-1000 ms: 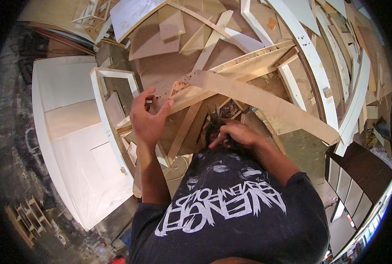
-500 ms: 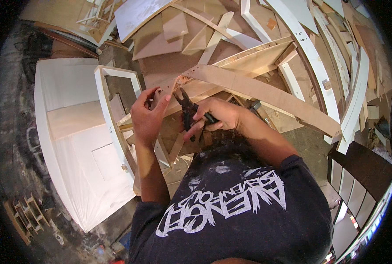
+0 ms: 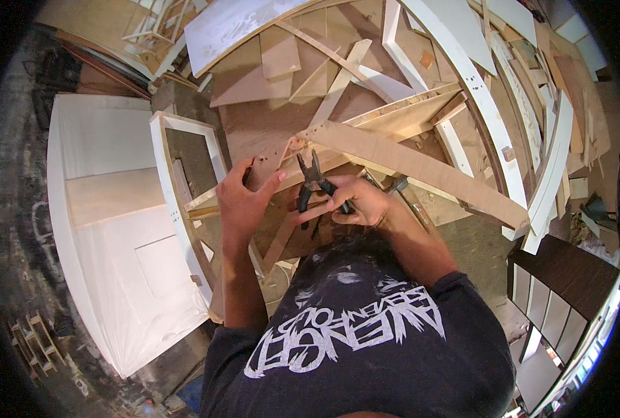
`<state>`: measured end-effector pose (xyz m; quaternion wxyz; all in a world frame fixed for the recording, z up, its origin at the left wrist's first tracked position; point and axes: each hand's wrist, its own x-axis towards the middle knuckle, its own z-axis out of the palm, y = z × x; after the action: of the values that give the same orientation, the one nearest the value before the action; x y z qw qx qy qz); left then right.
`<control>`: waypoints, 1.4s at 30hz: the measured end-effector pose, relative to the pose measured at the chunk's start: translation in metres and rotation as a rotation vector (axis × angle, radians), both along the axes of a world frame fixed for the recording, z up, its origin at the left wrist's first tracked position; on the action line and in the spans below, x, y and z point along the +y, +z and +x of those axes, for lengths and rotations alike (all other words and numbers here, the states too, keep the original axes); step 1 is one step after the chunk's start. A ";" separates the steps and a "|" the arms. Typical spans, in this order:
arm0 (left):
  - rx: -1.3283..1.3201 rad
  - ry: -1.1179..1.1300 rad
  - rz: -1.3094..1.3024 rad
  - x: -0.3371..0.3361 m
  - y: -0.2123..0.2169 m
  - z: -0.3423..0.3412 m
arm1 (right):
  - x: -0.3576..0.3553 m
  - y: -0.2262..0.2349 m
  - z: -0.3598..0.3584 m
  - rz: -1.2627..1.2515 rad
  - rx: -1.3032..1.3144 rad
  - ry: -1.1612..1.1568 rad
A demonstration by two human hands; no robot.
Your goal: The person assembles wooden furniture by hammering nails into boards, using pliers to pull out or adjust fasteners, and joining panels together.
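While the person in a dark printed shirt [image 3: 351, 348] looks down, both bare forearms come up from the lower edge and meet over a pile of wood. Close to the chest, the right hand [image 3: 358, 202] is closed around the handles of dark metal pliers [image 3: 312, 177], whose nose points away from the body. The nose of the pliers is just at the long pale wooden strip with small holes [image 3: 407, 160], near its left end. The left hand [image 3: 244, 198] grips this same end of the strip, with the thumb stretched toward the pliers and the fingers curled over the edge. The strip runs from the hands to the right and rests, slanted, on other boards.

Left of the hands stands a white rectangular frame [image 3: 184, 188], and beside it lies a large white flat panel [image 3: 108, 230] on the dark floor. There is little open room between the hands, because boards cross on every side. A wooden-handled tool [image 3: 411, 198], probably a hammer, lies just beyond the right wrist.

Farther away lie brown plywood sheets [image 3: 254, 83], a curved white board with holes [image 3: 477, 97] and many thin offcuts. At the right, dark shelves [image 3: 567, 272] stand apart.
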<state>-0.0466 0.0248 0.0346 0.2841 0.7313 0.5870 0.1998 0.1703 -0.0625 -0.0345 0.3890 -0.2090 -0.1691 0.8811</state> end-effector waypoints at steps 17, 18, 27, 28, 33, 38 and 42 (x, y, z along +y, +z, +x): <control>-0.241 0.140 -0.301 0.011 0.014 -0.007 | -0.013 0.013 0.013 -0.020 -0.642 -0.051; -0.238 0.153 -0.335 0.011 0.015 -0.007 | -0.014 0.024 0.016 -0.125 -0.543 -0.040; -0.287 0.177 -0.368 0.014 0.006 -0.011 | 0.021 0.107 0.026 0.537 -1.503 -0.172; -0.301 0.170 -0.365 0.016 0.006 -0.011 | 0.030 0.111 0.024 0.529 -1.581 -0.164; -0.301 0.208 -0.475 0.017 0.018 -0.006 | 0.048 0.126 0.020 0.864 -1.748 -0.065; -0.402 0.045 -0.375 0.019 -0.003 -0.014 | 0.067 0.103 0.035 0.928 -1.964 -0.062; -0.672 0.142 -0.977 0.041 0.029 -0.013 | 0.072 0.089 0.046 0.940 -1.911 0.057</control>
<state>-0.0592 0.0657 0.0632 0.7438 0.3715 0.5364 0.1454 0.2159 0.0099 0.0542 0.1159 -0.6384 -0.7323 0.2066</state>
